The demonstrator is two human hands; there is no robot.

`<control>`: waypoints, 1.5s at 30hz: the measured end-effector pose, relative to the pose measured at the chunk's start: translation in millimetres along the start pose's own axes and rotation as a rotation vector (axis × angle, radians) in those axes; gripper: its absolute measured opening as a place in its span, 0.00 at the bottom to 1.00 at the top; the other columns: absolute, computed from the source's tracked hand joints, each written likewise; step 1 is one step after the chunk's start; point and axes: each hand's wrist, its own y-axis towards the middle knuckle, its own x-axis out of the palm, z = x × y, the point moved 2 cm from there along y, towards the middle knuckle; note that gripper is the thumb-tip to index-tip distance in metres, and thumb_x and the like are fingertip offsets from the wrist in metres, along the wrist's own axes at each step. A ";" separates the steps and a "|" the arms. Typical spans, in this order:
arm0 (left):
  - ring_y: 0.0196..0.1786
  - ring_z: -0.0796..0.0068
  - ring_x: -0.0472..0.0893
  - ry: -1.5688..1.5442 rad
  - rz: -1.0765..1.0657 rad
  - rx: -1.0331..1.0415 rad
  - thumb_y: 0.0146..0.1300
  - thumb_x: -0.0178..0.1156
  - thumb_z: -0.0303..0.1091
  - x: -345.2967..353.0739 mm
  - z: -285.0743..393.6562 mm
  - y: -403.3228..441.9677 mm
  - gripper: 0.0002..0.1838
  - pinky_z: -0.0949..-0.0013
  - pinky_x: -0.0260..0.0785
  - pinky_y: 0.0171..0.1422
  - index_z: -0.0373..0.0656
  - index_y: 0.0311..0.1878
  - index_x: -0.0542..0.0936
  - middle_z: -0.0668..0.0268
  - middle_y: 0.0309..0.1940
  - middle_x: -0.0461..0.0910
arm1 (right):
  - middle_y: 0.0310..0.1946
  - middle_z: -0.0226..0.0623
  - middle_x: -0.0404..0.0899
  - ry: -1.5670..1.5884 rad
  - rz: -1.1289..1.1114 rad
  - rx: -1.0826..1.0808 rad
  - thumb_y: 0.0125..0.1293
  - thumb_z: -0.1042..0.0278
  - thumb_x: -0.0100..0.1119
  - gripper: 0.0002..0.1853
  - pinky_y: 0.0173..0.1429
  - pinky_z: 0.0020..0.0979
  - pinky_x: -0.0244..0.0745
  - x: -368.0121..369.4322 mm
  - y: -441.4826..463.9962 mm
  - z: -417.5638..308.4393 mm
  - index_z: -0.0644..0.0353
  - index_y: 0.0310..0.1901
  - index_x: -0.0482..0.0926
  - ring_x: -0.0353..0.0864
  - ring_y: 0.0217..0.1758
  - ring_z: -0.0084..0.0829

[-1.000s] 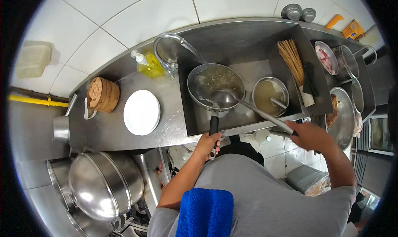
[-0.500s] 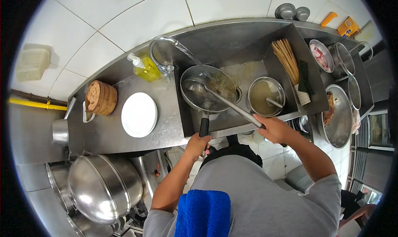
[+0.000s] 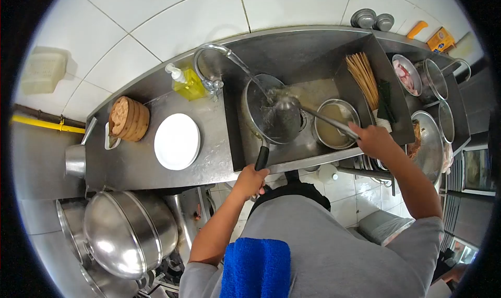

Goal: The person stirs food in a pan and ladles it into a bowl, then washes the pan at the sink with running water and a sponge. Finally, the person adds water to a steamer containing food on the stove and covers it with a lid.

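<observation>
In the sink (image 3: pixel 308 40), a wok (image 3: pixel 263 122) is tipped up with its far rim toward the tap. My left hand (image 3: pixel 251 183) is closed around its black handle. A ladle (image 3: pixel 334 122) with a long metal handle is gripped in my right hand (image 3: pixel 377 141), its bowl at the wok's right rim. Water runs from the curved tap (image 3: pixel 229 55) into the wok and splashes by the ladle bowl. Under the ladle's handle, right of the wok, stands a round metal pot (image 3: pixel 319 134) of cloudy liquid.
A bundle of thin sticks (image 3: pixel 362 79) leans in the sink's right end. On the left counter stand white plates (image 3: pixel 177 141), a yellow soap bottle (image 3: pixel 189 87) and a bamboo steamer (image 3: pixel 136 119). Bowls of meat (image 3: pixel 406 76) and strainers lie to the right. A large metal dome (image 3: pixel 125 235) is at lower left.
My right hand has moved right with the ladle, whose bowl has gone from inside the wok to its right rim. The wok has tilted and shifted slightly right in my left hand.
</observation>
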 end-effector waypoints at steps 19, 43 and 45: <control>0.14 0.81 0.70 -0.573 -0.182 -0.138 0.58 0.57 0.40 19.3 -1.8 7.6 0.11 0.76 0.58 0.13 0.42 0.32 0.74 0.70 0.18 0.72 | 0.28 0.47 0.79 0.191 -0.019 -0.187 0.58 0.62 0.54 0.27 0.42 0.40 0.72 -29.5 -8.0 -7.1 0.50 0.62 0.66 0.80 0.32 0.42; 0.15 0.83 0.63 -1.225 -0.457 -0.196 0.61 0.54 0.40 14.5 -31.3 9.2 0.13 0.82 0.55 0.14 0.39 0.41 0.71 0.63 0.32 0.77 | 0.29 0.53 0.79 0.677 0.187 0.378 0.60 0.58 0.55 0.25 0.42 0.45 0.73 28.4 -75.8 -25.8 0.56 0.58 0.67 0.78 0.35 0.56; 0.15 0.84 0.62 -1.134 -0.390 -0.229 0.61 0.55 0.40 15.3 -26.4 6.0 0.12 0.82 0.51 0.14 0.40 0.39 0.72 0.66 0.28 0.75 | 0.24 0.51 0.78 0.686 0.262 0.367 0.61 0.59 0.54 0.25 0.34 0.41 0.75 45.2 -72.2 -19.1 0.61 0.57 0.67 0.80 0.26 0.49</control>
